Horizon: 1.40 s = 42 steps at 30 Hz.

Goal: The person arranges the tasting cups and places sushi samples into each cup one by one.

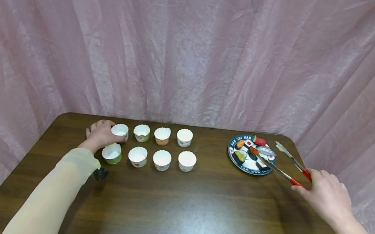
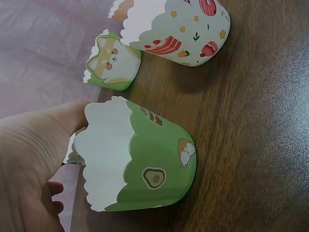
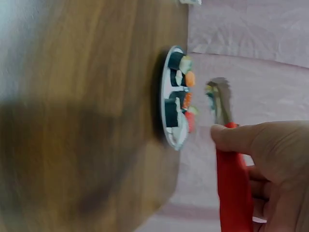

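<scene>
In the head view, the left hand (image 1: 99,134) curls fingers and thumb round a white-lined paper baking cup (image 1: 120,129); 7 more paper cups (image 1: 162,159) stand near that grip; the right hand (image 1: 331,195) pinches red-handled metal tongs (image 1: 279,171), their arms spread, the sushi plate (image 1: 249,170) beyond and left of this grip; in the left wrist view, a green avocado-print cup (image 2: 159,154) mostly hides the held one; in the right wrist view, the thumb presses the red handle.

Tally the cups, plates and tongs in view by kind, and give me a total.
Scallop-rimmed, white-lined paper cups: 8
Round, patterned plate with a dark blue rim: 1
Metal tongs with red handles: 1 pair
Total: 10
</scene>
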Motion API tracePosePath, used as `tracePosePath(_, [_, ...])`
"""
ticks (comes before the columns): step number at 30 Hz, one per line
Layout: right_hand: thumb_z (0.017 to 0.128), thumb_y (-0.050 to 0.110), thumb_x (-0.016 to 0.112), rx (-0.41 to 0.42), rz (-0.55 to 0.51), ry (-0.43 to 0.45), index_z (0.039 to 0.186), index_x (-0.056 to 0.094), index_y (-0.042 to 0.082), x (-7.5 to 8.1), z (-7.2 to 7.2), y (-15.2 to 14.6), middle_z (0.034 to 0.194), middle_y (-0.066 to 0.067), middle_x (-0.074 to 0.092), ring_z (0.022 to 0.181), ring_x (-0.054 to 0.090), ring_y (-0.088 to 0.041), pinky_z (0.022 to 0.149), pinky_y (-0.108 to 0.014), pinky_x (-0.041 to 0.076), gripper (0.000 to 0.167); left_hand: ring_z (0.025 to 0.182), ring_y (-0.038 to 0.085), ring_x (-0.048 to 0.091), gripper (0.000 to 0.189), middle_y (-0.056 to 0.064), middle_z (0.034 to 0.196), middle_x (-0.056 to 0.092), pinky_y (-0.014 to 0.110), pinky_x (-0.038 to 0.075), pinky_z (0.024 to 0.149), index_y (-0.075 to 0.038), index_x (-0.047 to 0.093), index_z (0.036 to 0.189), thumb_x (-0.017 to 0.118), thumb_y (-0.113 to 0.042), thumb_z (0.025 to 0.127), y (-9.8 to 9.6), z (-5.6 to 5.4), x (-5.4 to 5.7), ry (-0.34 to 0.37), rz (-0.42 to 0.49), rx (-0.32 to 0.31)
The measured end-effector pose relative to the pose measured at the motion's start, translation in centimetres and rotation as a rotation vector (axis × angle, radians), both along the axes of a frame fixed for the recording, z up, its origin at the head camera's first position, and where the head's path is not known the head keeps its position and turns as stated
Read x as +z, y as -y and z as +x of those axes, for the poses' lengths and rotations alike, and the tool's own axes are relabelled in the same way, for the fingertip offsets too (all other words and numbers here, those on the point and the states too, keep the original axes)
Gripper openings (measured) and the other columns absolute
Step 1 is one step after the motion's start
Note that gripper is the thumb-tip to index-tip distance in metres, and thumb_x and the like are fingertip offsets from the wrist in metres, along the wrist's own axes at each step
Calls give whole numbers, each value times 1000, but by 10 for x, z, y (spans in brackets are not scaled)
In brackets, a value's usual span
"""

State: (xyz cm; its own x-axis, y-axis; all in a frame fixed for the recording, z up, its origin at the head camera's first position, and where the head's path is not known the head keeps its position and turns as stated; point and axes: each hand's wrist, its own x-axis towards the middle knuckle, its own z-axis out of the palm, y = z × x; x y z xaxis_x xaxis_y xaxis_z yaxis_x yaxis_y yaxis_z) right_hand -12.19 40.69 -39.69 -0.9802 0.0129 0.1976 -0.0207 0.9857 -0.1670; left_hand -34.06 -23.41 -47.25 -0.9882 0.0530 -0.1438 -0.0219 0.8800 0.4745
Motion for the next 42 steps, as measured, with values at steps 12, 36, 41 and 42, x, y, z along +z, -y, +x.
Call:
tracePosePath(12, [77, 33, 87, 54, 250, 78, 107, 71, 7, 29, 0, -1, 90, -5, 67, 80, 52, -34, 64, -47, 36, 43, 139, 60, 15, 89, 36, 148, 28, 76, 0, 111, 5, 43, 143, 74, -55, 85, 0, 3, 4, 10, -1, -9])
tracePosePath(36, [80, 40, 79, 92, 336, 249, 59, 51, 21, 47, -32, 23, 61, 4, 51, 63, 51, -26, 67, -50, 38, 40, 139, 60, 15, 89, 36, 148, 29, 76, 0, 111, 6, 44, 143, 72, -58, 87, -6, 5, 11, 14, -8, -27])
tracePosePath(41, [81, 39, 80, 104, 335, 271, 61, 56, 21, 45, -36, 28, 62, 4, 53, 65, 53, -27, 70, -52, 39, 36, 138, 60, 16, 87, 35, 145, 31, 76, 0, 111, 6, 45, 141, 73, -57, 87, -6, 6, 11, 12, -1, -28])
tracePosePath(42, [81, 39, 80, 104, 334, 275, 62, 57, 21, 44, -36, 28, 62, 4, 54, 65, 53, -27, 70, -52, 39, 35, 137, 60, 16, 86, 35, 144, 31, 76, 0, 111, 6, 46, 140, 73, -57, 87, -6, 6, 10, 11, 0, -27])
